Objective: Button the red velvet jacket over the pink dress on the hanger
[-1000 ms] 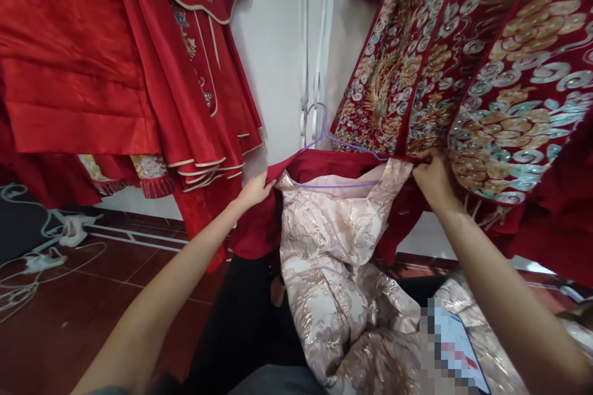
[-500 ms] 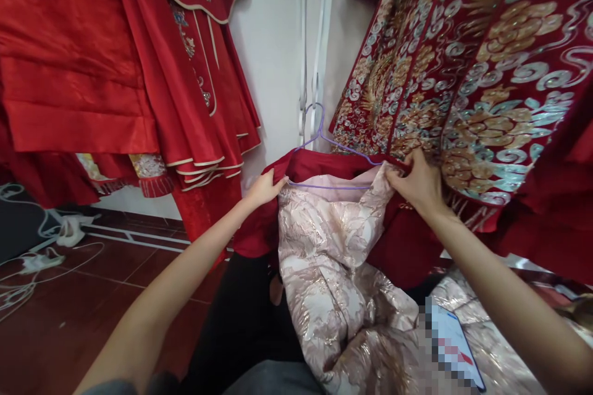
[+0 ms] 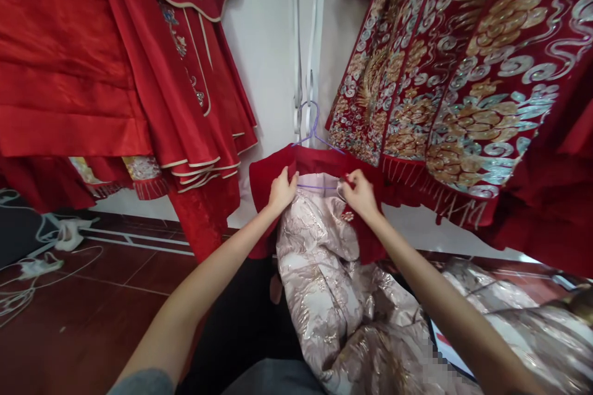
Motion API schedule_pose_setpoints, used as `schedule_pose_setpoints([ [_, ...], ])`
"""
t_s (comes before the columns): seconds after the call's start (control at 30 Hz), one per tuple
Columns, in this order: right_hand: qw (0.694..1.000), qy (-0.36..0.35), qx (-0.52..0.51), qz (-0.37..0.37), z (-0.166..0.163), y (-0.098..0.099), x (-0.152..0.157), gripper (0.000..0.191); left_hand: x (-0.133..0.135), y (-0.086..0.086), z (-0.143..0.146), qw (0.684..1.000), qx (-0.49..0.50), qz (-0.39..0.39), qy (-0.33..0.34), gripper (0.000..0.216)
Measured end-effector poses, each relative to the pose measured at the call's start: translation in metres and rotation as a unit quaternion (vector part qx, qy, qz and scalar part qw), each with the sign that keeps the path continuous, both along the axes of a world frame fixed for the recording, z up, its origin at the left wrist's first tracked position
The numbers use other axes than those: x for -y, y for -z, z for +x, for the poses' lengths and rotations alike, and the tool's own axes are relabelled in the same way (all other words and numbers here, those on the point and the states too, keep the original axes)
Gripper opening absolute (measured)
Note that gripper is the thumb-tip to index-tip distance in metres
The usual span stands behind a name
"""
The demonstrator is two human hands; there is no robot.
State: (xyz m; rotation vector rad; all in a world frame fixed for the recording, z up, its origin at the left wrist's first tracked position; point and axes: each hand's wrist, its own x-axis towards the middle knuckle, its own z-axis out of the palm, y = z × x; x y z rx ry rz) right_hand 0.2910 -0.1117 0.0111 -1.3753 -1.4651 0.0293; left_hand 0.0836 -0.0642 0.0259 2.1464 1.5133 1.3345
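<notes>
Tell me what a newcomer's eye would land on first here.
Most likely the shiny pale-pink brocade dress in the lower middle, with the left hand and right hand at either side of its top and a purple hanger between them. After that, perhaps the embroidered red garment, thick with gold and silver, at upper right, then the plainer red clothes at upper left.

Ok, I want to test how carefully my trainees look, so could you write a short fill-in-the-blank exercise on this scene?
1. The hanger between the left hand and the right hand is ____.
2. The pale patterned dress lies in front of a plain garment coloured ____.
3. The hand nearer the gold-flowered garment is the ____ one.

Missing words: purple; red; right.
</notes>
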Motion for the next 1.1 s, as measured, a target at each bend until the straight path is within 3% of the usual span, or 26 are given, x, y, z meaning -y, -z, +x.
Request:
schedule_pose_setpoints([
  [0.1, 0.990, -0.137, 0.004, -0.031, -0.045, 0.013, 0.001, 0.012, 0.016, -0.001, 0.014, 0.997, -0.053, -0.008, 0.055, 0.043],
  [0.17, 0.982, -0.183, 0.021, -0.042, -0.061, 0.014, 0.006, 0.010, 0.024, -0.005, 0.012, 0.994, -0.080, -0.007, 0.074, 0.038],
  [0.3, 0.986, -0.145, 0.064, 0.041, -0.052, 0.004, 0.014, 0.013, 0.030, -0.009, -0.007, 0.992, -0.098, 0.011, 0.074, 0.021],
  [0.37, 0.988, -0.137, 0.019, 0.068, -0.038, 0.000, 0.014, 0.014, 0.029, -0.004, -0.012, 0.995, -0.052, 0.010, 0.086, 0.017],
  [0.5, 0.969, -0.214, -0.119, 0.034, -0.023, 0.000, 0.010, 0.038, 0.030, 0.011, -0.006, 0.980, 0.169, -0.007, 0.107, 0.025],
  [0.63, 0.945, -0.291, -0.146, -0.023, -0.027, 0.003, 0.014, 0.025, 0.039, 0.016, 0.001, 0.956, 0.254, -0.017, 0.147, 0.022],
  [0.9, 0.940, -0.308, -0.148, -0.005, -0.039, 0.001, 0.017, 0.022, 0.043, 0.007, 0.001, 0.961, 0.223, -0.018, 0.162, 0.012],
  [1.1, 0.954, -0.286, -0.088, 0.022, -0.045, -0.007, 0.015, 0.018, 0.039, -0.005, -0.010, 0.976, 0.088, 0.012, 0.200, 0.012],
])
